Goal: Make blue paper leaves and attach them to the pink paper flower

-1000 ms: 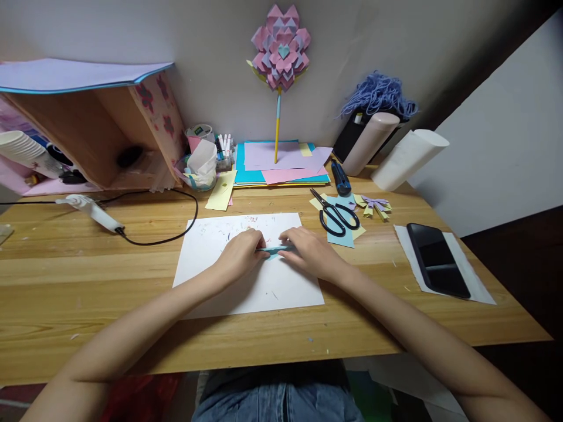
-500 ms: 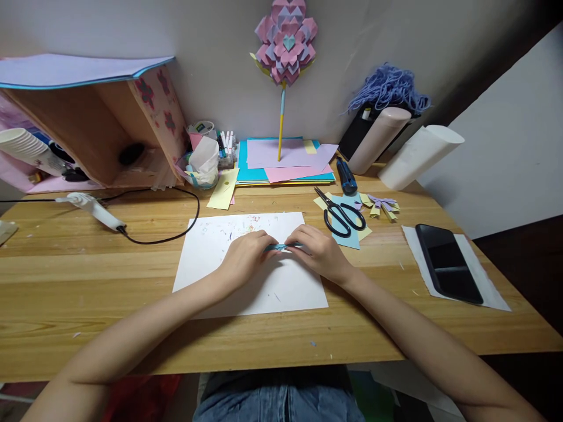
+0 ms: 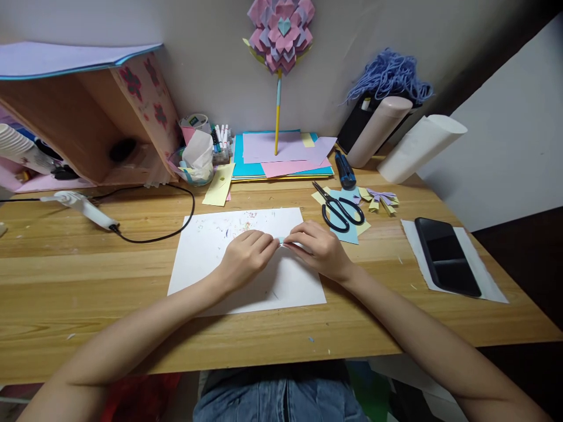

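I'm looking on as the left hand (image 3: 248,258) and the right hand (image 3: 319,249) are pinching opposite ends of the blue paper (image 3: 282,241), with only a sliver of it showing between the fingertips. They're holding it just above the white sheet (image 3: 292,287), near the middle of the desk (image 3: 109,337).

The covered grip is what's worrying me. Since the fingers are hiding most of the piece, I'm not seeing its edges or folds, so a crease could be going crooked unnoticed. Pulling unevenly could be tearing something that thin, I'd judge, and easing off one end could be letting it spring open. The scissors (image 3: 335,205) are lying beyond the right hand on some scraps (image 3: 350,236), where a careless sweep could be knocking them.

As for writing, I'm finding nothing legible. The tape (image 3: 194,122) is carrying a small label, but its print is coming through too tiny. The phone (image 3: 446,255) is showing a dark screen, and I'm making out no brand there or on the cutter (image 3: 345,171).
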Motion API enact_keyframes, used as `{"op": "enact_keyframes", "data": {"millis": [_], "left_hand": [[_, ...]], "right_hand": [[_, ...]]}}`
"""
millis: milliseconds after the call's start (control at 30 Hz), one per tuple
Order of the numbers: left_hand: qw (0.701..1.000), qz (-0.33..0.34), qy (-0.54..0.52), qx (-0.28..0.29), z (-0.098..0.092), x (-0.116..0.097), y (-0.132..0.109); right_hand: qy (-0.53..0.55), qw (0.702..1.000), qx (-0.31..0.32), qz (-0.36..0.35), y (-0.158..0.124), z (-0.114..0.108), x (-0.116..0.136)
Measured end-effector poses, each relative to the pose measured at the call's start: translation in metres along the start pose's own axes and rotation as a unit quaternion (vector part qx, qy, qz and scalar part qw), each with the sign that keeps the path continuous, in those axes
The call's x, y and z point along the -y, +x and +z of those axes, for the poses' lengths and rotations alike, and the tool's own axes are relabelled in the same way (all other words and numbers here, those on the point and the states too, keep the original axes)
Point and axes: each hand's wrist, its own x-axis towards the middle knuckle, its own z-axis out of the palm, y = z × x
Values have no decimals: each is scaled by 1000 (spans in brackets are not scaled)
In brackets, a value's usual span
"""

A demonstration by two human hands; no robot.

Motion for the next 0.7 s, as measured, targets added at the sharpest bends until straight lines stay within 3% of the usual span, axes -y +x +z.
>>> {"op": "enact_keyframes", "data": {"millis": [267,500,700], "left_hand": [[991,-24,-34,124,12,0,-4],[973,-153,-113,131,13,-3,-3],[942,-260,-160,141,12,1,-2]], "right_hand": [[20,996,81,29,-1,15,-11],[105,985,101,89,2,12,-12],[108,974,109,165,3,10,-13]]}}
